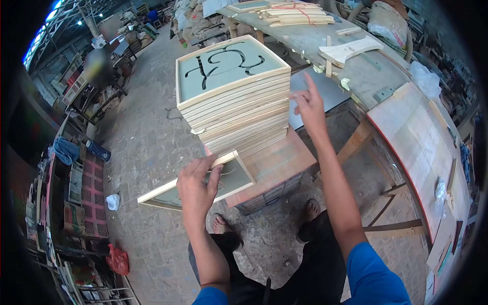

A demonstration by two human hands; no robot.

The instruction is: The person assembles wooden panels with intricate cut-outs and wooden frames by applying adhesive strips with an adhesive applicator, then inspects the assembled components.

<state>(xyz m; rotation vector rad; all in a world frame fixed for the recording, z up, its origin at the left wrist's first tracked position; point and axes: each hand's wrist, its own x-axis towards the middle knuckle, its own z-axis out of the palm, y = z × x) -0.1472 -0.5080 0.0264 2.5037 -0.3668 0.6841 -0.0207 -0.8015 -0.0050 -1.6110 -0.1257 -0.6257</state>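
My left hand [197,185] grips the top edge of a wood-framed panel [234,175], which is tilted beside the near side of a tall stack. That stack of wood-framed panels [239,109] stands on a low wooden-topped base [277,162]. Its top panel [229,66] has a grey-green face with black curved shapes. My right hand [308,104] is raised just right of the stack, index finger stretched out and the other fingers partly bent, with nothing seen in it.
A long workbench [366,76] on the right carries wood strips [295,14] and a curved wooden piece [351,50]. Shelving with pink crates [94,193] lines the left side. A red bag [118,259] and a white bag [113,202] lie on the left. A person sits far back left.
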